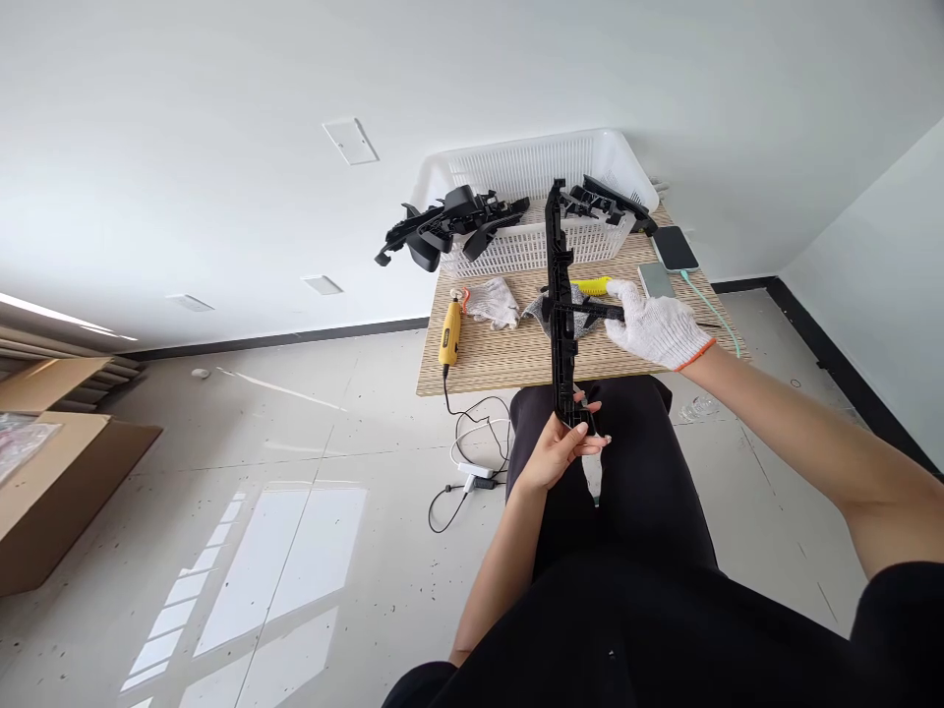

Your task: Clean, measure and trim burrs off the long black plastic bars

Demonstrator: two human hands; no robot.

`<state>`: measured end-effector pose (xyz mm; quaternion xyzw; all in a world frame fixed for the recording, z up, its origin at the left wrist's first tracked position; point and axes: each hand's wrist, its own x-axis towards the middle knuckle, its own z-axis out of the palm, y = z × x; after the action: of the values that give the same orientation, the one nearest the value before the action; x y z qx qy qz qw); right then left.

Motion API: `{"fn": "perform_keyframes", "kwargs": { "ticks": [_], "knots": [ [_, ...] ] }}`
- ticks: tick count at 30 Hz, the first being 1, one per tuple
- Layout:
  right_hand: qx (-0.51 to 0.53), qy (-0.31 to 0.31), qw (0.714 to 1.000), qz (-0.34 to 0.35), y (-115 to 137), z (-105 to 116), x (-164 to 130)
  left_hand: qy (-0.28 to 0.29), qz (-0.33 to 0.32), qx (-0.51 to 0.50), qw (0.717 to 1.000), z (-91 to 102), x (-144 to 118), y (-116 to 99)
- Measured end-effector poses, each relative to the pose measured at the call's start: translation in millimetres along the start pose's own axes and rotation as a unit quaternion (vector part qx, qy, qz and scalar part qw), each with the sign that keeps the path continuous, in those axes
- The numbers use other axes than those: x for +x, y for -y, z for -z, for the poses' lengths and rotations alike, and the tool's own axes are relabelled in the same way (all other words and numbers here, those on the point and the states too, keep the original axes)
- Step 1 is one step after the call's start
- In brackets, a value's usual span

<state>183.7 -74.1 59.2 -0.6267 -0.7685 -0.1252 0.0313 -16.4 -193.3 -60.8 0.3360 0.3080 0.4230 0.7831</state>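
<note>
A long black plastic part (560, 295) stands nearly upright over my lap and the small table. My bare left hand (561, 447) grips its lower end. My right hand (653, 324), in a white knit glove with an orange cuff, holds a dark-bladed tool with a yellow handle (594, 286) against the part's middle. Under the part, a grey glove (537, 312) lies on the table.
The wood-grain table (501, 359) carries a yellow rotary tool (449, 332) with its cord, a white glove (493, 300), two phones (673, 248) and a white basket (531, 167) with several black plastic parts. A power strip (472, 470) lies on the floor. Cardboard boxes (51, 492) stand at left.
</note>
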Motion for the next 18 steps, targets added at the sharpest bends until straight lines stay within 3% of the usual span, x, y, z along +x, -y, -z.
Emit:
{"fn": "perform_keyframes", "kwargs": {
  "ticks": [8, 18],
  "knots": [
    [0.009, 0.040, 0.997, 0.065, 7.3, -21.2, -30.9, -0.002, -0.006, -0.002, 1.000, 0.4, 0.6, 1.8],
    [0.004, 0.072, 0.993, 0.090, 10.4, -28.3, -32.8, -0.010, -0.009, -0.006, 1.000, -2.2, 0.0, -0.1]
  ]
}}
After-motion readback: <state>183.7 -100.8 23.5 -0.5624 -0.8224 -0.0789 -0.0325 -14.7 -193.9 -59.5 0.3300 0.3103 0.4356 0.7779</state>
